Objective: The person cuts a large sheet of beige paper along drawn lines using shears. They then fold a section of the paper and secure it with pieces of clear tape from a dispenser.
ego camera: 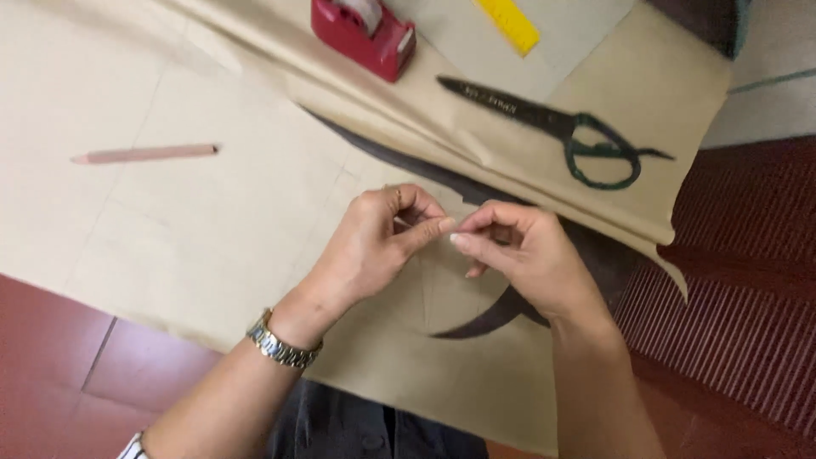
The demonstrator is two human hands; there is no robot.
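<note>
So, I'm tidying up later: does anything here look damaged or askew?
Mostly tidy. The brown paper is creased, with a folded layer lying askew across it and a ragged corner at right. Scissors, pencil and tape dispenser lie flat, intact.

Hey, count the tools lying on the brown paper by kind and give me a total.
Tape dispenser, red: 1
Scissors, dark: 1
Pencil, pinkish: 1
Ruler, yellow: 1
Total: 4

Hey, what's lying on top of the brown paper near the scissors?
On the brown paper lie black scissors, a red tape dispenser, a yellow ruler and a pink pencil. Dark fabric shows beneath the folded sheets; most of it is covered.
</note>
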